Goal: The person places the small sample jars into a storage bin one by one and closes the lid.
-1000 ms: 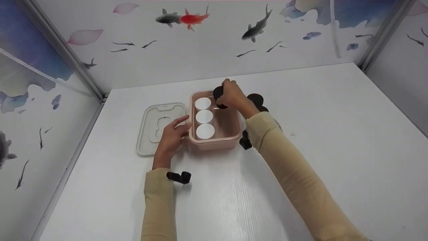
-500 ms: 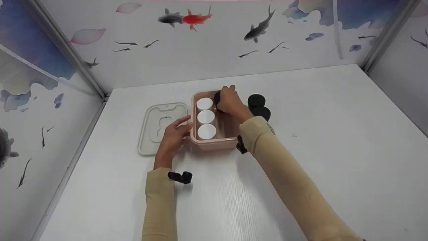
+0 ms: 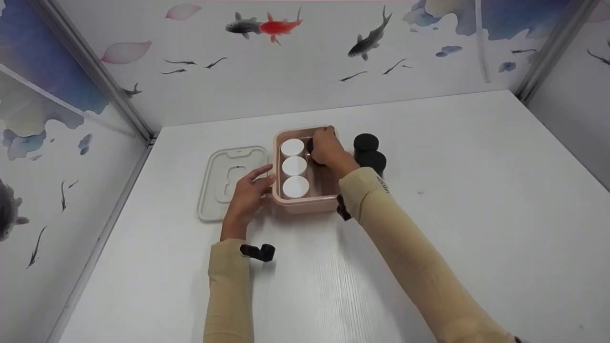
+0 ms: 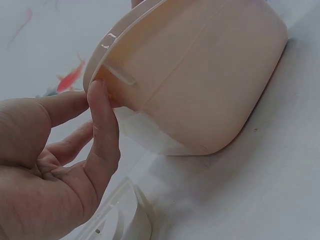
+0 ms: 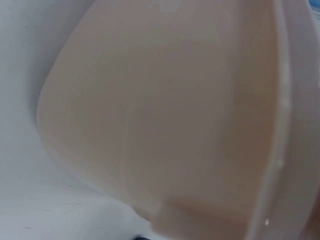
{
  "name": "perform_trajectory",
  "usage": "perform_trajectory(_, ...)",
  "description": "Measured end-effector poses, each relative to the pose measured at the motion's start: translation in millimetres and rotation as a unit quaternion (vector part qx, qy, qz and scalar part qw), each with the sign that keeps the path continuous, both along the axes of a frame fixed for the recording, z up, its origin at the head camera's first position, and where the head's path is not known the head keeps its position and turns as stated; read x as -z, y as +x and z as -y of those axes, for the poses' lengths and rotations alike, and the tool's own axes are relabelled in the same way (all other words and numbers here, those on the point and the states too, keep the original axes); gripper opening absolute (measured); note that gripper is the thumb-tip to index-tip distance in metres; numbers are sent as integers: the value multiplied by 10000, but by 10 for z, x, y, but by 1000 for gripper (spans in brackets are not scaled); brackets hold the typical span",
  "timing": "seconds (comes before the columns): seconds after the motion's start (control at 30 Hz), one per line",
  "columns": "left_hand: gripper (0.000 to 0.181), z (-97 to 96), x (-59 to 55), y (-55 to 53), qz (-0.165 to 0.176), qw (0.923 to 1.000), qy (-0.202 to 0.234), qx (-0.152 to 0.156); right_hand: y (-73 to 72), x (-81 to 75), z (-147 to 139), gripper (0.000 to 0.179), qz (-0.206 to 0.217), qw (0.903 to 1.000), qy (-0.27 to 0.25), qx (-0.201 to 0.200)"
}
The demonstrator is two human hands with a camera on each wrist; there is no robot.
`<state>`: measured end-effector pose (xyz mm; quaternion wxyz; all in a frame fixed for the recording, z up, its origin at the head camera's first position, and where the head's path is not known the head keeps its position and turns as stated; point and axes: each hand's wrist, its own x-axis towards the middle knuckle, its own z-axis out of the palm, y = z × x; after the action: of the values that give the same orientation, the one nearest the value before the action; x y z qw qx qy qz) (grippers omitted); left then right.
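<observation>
A pink box (image 3: 312, 206) with rounded corners stands open-topped on the table. Three white round-topped cylinders (image 3: 295, 187) stand in a row along its left side. Inside its back right part, my right hand (image 3: 329, 146) grips a black cylinder (image 3: 310, 146), mostly hidden behind the fingers. My left hand (image 3: 248, 193) touches the outside of the box's left rim; in the left wrist view its fingertips (image 4: 98, 92) meet the rim, one just beneath it. The right wrist view shows the box's outer wall (image 5: 150, 115) close up, with a bit of hand at the lower right edge.
A pale lid (image 3: 209, 190) lies flat to the left of the box, partly behind my left hand. Two more black cylinders (image 3: 371, 162) stand upright just right of the box. A wall painted with fish (image 3: 369, 45) rises behind the white table (image 3: 476, 190).
My right hand has lowered the black cylinder from above the box's back rim down into the box. My left hand stays at the left rim.
</observation>
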<state>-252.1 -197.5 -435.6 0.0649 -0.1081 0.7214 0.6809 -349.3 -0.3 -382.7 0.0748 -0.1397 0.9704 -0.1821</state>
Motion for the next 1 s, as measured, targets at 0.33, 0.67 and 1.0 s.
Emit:
perform_trajectory(0.33,45,4,37,-12,3,9998,187,65,93,-126,-37,52,-77,9985,-545,73)
perform_trajectory(0.67,44,52,-6,-6,31,9999,16,147,461,-461,-55,59,-8,9853,-1658,-399)
perform_trajectory(1.0,46,28,4,-11,87,9998,-115,117,789,-622,-321,58,-95,9677,-2505,-249)
